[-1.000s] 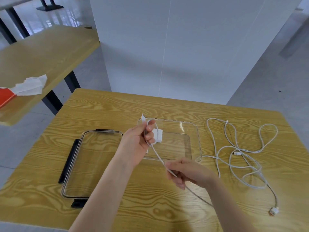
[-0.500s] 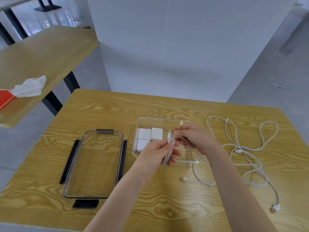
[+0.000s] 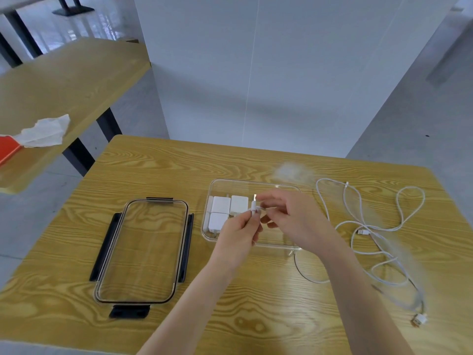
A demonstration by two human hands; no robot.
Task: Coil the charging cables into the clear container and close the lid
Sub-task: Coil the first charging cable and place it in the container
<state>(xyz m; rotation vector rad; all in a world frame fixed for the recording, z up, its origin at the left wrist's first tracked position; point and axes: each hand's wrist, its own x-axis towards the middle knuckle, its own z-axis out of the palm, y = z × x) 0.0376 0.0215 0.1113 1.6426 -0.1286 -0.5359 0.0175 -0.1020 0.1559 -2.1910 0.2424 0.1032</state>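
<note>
A clear container (image 3: 256, 184) stands in the middle of the wooden table with three white charger blocks (image 3: 221, 204) in its left end. Above it my left hand (image 3: 238, 233) pinches the plug end of a thin white cable (image 3: 254, 207), which it holds upright. My right hand (image 3: 289, 217) grips the same cable just to the right of the plug. A loop of this cable (image 3: 304, 274) hangs down onto the table under my right forearm. The clear lid (image 3: 143, 249) with black clips lies flat to the left of the container.
More white cables (image 3: 371, 226) lie tangled on the right of the table, with a USB plug (image 3: 419, 319) near the front right edge. A second wooden table (image 3: 64, 80) at the left carries crumpled white paper (image 3: 44, 131) and a red object (image 3: 6, 149). A white wall stands behind.
Both hands have come together above the container. My right hand rose from the table's front to the plug, and more of the cable has been gathered up.
</note>
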